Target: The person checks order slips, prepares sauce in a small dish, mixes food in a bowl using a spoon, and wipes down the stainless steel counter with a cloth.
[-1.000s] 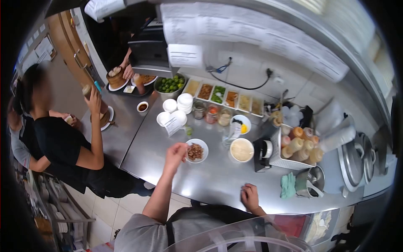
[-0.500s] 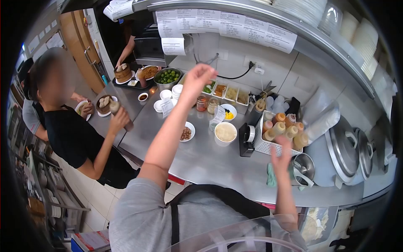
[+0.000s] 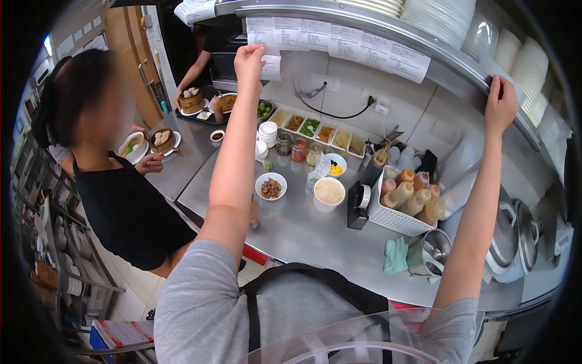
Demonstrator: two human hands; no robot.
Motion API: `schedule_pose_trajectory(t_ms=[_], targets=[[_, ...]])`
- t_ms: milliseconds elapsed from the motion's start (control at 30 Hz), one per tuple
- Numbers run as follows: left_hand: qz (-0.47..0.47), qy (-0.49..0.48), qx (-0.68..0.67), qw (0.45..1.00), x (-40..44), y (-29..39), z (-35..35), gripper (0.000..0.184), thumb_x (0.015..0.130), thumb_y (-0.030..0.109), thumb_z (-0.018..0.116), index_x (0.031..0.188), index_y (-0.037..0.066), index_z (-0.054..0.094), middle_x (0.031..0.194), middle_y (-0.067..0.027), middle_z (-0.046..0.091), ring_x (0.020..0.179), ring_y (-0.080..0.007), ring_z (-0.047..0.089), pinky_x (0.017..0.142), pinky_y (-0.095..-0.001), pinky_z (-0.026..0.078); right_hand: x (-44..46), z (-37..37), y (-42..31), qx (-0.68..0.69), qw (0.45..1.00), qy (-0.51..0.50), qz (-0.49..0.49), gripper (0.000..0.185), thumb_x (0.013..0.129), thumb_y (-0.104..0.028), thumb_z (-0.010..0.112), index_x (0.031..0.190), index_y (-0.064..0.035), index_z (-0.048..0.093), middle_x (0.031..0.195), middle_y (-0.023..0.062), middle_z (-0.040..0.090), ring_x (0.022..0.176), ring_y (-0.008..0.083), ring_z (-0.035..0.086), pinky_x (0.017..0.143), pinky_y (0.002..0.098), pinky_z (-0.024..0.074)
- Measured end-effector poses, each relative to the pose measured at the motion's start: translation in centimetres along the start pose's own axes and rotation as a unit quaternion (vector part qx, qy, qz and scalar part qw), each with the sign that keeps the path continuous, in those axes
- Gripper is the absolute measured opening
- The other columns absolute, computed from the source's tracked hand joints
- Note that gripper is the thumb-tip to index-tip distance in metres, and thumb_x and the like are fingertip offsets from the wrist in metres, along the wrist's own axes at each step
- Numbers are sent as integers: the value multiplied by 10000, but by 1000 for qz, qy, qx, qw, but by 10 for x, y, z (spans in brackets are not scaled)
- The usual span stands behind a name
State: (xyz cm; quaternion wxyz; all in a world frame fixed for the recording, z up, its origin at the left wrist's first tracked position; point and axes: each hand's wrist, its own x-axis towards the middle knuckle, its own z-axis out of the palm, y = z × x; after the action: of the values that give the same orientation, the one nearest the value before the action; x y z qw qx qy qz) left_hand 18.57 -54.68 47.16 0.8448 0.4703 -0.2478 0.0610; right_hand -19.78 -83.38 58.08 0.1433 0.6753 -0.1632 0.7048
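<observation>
white paper slips [image 3: 348, 42] hang in a row under the metal shelf edge [image 3: 424, 33], far side of the counter [image 3: 291, 227]. my left hand [image 3: 248, 67] is up at the left end of that row, fingers drawn nearly closed over the lower slip [image 3: 272, 68]; can't tell if paper is pinched between them. my right hand [image 3: 503, 109] is raised at the right end of the shelf edge, fingers curled in, thumb near them. can't tell if it has hold of anything.

below, between my arms: bowl of brown chunks [image 3: 257, 189] on the left, tub of pale food [image 3: 328, 207] to its right. small bowl with yellow and dark food [image 3: 344, 162] sits just beyond the tub. topping trays [image 3: 320, 141] line the far side, lidded-size jars [image 3: 298, 150] in front of them. right side: white basket [image 3: 394, 222] of squeeze bottles, green cloth [image 3: 396, 255] beside the metal pot [image 3: 417, 262]. co-worker [image 3: 115, 203] in black stands left, near a bamboo steamer [image 3: 161, 143].
</observation>
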Motion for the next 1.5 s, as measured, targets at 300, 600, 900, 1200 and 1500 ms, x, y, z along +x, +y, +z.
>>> schedule_pose_trajectory(t_ms=[300, 600, 900, 1200, 1500], targets=[[5, -20, 18, 1000, 5, -1, -1, 146, 732, 62, 550, 855, 79, 475, 963, -89, 602, 856, -134, 525, 735, -286, 414, -4, 13, 11, -176, 983, 23, -46, 212, 841, -302, 441, 797, -147, 578, 814, -16, 604, 797, 191, 559, 702, 340, 386], [-11, -51, -19, 998, 16, 18, 14, 142, 711, 53, 582, 796, 82, 472, 885, -59, 594, 794, -114, 529, 695, -250, 404, -6, 14, 13, -182, 982, 28, -50, 206, 845, -300, 437, 825, -153, 579, 835, -27, 604, 827, 183, 557, 729, 336, 378], [340, -65, 352, 870, -4, 39, -27, 250, 669, -55, 534, 844, 69, 662, 798, -104, 629, 781, -184, 605, 728, -269, 456, -3, 3, 6, -93, 995, -32, -33, 202, 863, -270, 441, 867, -108, 561, 809, 7, 599, 833, 180, 552, 782, 339, 356], [414, 53, 207, 885, 206, 142, -61, 335, 693, 88, 668, 1020, 37, 611, 958, -94, 608, 861, -139, 544, 764, -248, 417, -5, 6, -4, -121, 992, -20, -18, 189, 874, -215, 412, 847, -92, 552, 747, 8, 578, 758, 179, 545, 743, 313, 365], [177, 6, 200, 964, 356, 140, -26, 301, 583, 44, 740, 873, 28, 659, 858, -115, 626, 787, -172, 578, 718, -287, 444, -3, 11, -5, -141, 987, 17, -75, 181, 863, -143, 401, 831, -56, 557, 755, 54, 575, 696, 210, 536, 664, 320, 398]])
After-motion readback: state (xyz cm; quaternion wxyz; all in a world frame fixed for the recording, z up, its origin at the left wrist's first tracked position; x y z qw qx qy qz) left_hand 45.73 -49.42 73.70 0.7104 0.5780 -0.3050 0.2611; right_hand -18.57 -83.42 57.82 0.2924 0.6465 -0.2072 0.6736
